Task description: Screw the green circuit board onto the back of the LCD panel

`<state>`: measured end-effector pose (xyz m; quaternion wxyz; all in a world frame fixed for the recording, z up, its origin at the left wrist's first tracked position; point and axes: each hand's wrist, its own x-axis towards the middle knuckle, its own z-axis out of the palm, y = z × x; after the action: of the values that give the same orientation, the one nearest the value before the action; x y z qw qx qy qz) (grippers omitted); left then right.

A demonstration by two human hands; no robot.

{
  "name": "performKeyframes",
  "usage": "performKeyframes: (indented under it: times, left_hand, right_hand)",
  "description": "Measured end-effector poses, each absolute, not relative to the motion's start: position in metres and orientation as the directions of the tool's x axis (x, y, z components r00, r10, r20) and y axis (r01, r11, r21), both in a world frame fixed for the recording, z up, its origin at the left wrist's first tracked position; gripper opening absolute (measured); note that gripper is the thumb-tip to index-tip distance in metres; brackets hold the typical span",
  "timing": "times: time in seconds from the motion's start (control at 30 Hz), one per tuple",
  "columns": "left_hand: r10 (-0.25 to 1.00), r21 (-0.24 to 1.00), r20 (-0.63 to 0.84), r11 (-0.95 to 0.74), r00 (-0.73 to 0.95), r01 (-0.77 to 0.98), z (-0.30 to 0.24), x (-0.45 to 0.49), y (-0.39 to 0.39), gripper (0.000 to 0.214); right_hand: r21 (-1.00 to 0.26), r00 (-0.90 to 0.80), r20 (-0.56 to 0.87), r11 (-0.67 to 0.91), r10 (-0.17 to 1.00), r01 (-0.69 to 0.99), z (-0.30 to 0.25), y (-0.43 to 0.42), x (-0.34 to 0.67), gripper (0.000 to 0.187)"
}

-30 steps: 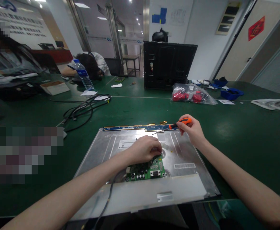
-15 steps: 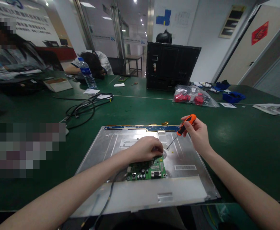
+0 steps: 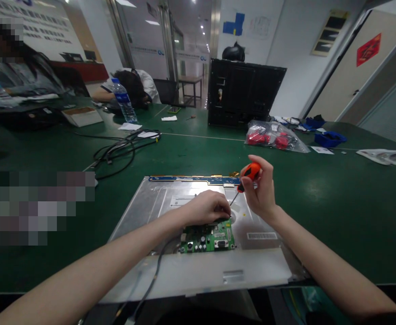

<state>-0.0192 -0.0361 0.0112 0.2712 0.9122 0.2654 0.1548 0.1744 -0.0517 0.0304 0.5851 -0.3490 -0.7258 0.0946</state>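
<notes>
A silver metal monitor back panel [image 3: 265,216] lies flat on the green table in front of me. A small green circuit board [image 3: 207,238] sits on it near its middle. My left hand [image 3: 206,208] rests curled on the far edge of that board, fingers pressed down. My right hand [image 3: 260,192] is closed on an orange-handled screwdriver [image 3: 248,174], held nearly upright. Its thin shaft slants down to the left, with the tip just beside my left fingers at the board's far right corner. A dark cable [image 3: 153,280] runs from the board toward me.
Black cables [image 3: 123,149] coil on the table at the left. A bag of red parts [image 3: 274,136] and a black monitor housing [image 3: 243,92] stand beyond the panel. A water bottle [image 3: 123,101], a box and other people sit at the far left. Blue items lie at far right.
My right hand brought the screwdriver from lying flat along the panel's far edge to upright, and moved left toward my left hand. The left hand stayed on the board.
</notes>
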Motion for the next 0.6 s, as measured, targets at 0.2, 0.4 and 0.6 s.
performKeyframes:
  times: [0.2,0.4,0.6]
  left_hand:
    - [0.567,0.588,0.133,-0.705,0.813,0.396,0.011,-0.019,-0.036,0.008]
    - [0.561,0.608,0.135,-0.698,0.817,0.379,0.012,-0.020,-0.035,0.010]
    - [0.560,0.644,0.134,-0.676,0.817,0.358,0.012,-0.022,-0.036,0.012]
  right_hand:
    - [-0.675,0.054,0.713,0.665,0.699,0.320,0.009,-0.053,0.181,0.040]
    - [-0.744,0.054,0.649,0.618,0.759,0.253,0.008,-0.051,0.178,0.040]
    - [-0.601,-0.027,0.768,0.736,0.640,0.312,0.012,-0.060,0.177,0.034]
